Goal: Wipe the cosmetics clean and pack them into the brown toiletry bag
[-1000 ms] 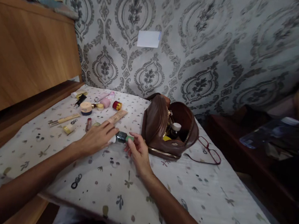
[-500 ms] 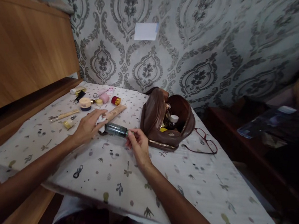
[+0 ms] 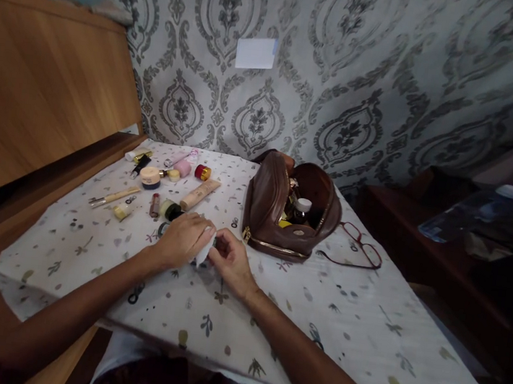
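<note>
My left hand [image 3: 185, 239] is closed, pressing a white tissue [image 3: 203, 254] round the dark green bottle, whose body is almost wholly covered by the fingers. Facing it, my right hand [image 3: 233, 262] pinches the bottle's right end between thumb and fingers. Both hands are close together just above the cloth. Left of them lie a green and black container [image 3: 171, 209] and a small brown tube [image 3: 155, 206]. Behind the hands rests a beige squeeze tube [image 3: 200, 194].
An unzipped brown bag [image 3: 267, 199] with bottles inside stands to the right, beside red-framed glasses [image 3: 368, 252]. Several cosmetics, among them a cream jar [image 3: 150, 177], a red jar [image 3: 203, 172] and brushes [image 3: 114, 196], lie at the back left. A wooden cabinet [image 3: 55, 80] borders the left.
My left hand has slid right along the bottle with the tissue and now hides the bottle's body. The small brown tube and the green and black container have come into sight.
</note>
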